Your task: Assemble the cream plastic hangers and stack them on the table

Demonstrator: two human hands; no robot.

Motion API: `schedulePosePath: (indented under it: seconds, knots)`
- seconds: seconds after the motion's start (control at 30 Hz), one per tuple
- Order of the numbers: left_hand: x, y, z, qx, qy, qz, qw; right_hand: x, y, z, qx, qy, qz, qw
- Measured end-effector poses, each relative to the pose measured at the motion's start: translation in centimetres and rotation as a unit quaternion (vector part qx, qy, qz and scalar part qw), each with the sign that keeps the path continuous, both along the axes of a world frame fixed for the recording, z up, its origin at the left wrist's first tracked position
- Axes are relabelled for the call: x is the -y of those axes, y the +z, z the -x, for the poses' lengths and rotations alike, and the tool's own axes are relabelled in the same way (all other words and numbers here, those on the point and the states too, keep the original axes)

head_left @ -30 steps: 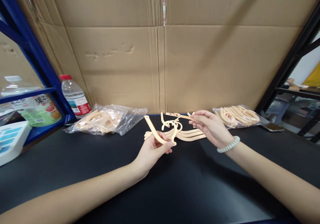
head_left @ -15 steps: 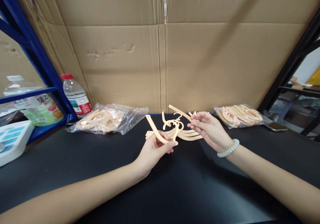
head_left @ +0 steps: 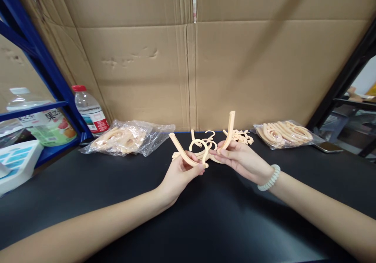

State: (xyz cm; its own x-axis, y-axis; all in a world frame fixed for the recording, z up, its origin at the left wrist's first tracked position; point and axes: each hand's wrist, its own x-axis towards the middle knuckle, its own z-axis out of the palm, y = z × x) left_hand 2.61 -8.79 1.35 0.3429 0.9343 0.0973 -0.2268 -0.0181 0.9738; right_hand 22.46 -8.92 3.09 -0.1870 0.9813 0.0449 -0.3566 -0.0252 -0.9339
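Workshop-like station: black tabletop, blue metal frame, tall cardboard backing, clear bag of beige parts.

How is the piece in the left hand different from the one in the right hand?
The left piece, in the left hand, has a round hook at its lower end; the right piece, in the right hand, shows none. The left piece slants up leftward; the right piece stands nearly upright. Both are pale tan.

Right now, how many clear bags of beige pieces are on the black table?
2. The left bag lies near the red-capped bottle; the right bag lies by a flat, phone-like object. Others could be hidden from this view.
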Motion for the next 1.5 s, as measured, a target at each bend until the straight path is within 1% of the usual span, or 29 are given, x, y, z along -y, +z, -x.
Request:
schedulePosePath:
  seconds: [0.17, 0.3, 0.47, 0.57, 0.7, 0.8, 0.97, 1.1, 1.5]
  knots:
    - [-0.2, -0.3, 0.2, -0.002, -0.017, -0.017, 1.000, 0.7, -0.3, 0.9, 0.109, 0.030, -0.067, 0.991]
    - [-0.5, -0.6, 0.3, -0.008, -0.028, -0.024, 0.999, 0.6, -0.6, 1.1, 0.132, 0.060, -0.114, 0.983]
    - [-0.5, -0.6, 0.3, 0.006, -0.046, -0.034, 0.998, 0.5, -0.7, 1.1, 0.106, 0.084, -0.106, 0.985]
    - [-0.5, -0.4, 0.3, 0.020, -0.069, -0.032, 0.997, 0.5, -0.6, 1.0, 0.111, 0.089, -0.103, 0.984]
    - [-0.6, -0.2, 0.4, 0.031, -0.117, -0.052, 0.991, 0.3, -0.3, 0.9, 0.145, 0.089, -0.138, 0.976]
    - [-0.9, -0.2, 0.6, 0.035, -0.141, -0.035, 0.989, 0.2, -0.2, 0.8, 0.156, 0.092, -0.153, 0.972]
    - [-1.0, -0.2, 0.6, 0.039, -0.160, -0.007, 0.986, 0.3, 0.0, 0.8, 0.163, 0.105, -0.177, 0.965]
    - [-1.1, -0.2, 0.7, 0.043, -0.180, -0.016, 0.983, 0.5, 0.1, 0.9, 0.161, 0.113, -0.177, 0.964]
    - [-1.1, 0.1, 0.7, 0.051, -0.203, -0.023, 0.978, 0.7, 0.2, 0.9, 0.156, 0.128, -0.167, 0.965]
